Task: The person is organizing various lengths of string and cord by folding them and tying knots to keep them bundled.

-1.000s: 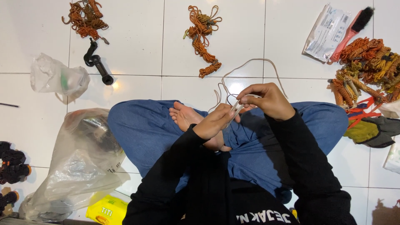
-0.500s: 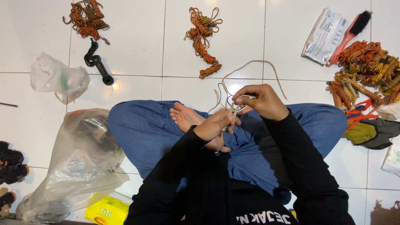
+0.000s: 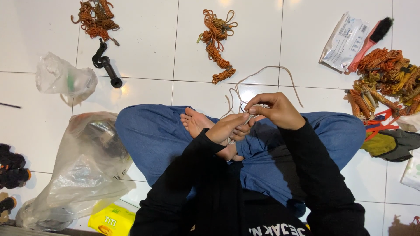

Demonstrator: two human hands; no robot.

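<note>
Head view, looking down on a person seated cross-legged on a white tiled floor (image 3: 144, 39). The left hand (image 3: 229, 127) and right hand (image 3: 273, 111) meet over the lap, just above a bare foot (image 3: 197, 122). Both forearms, in black sleeves, angle inward so the fingertips touch. The left hand is curled narrow, pinching a pale cord (image 3: 262, 72); the right hand is arched over it, thumb and forefinger closed on the same cord. The cord is thin, beige and limp; from the fingers it runs outward in loose loops across the floor ahead of the knees. Beyond it lies a bundle of orange cord (image 3: 216, 43); a second bundle (image 3: 94, 17) lies to the far left, beside a black handle (image 3: 107, 65). A clear plastic bag (image 3: 83, 170) rests by the left knee.
</note>
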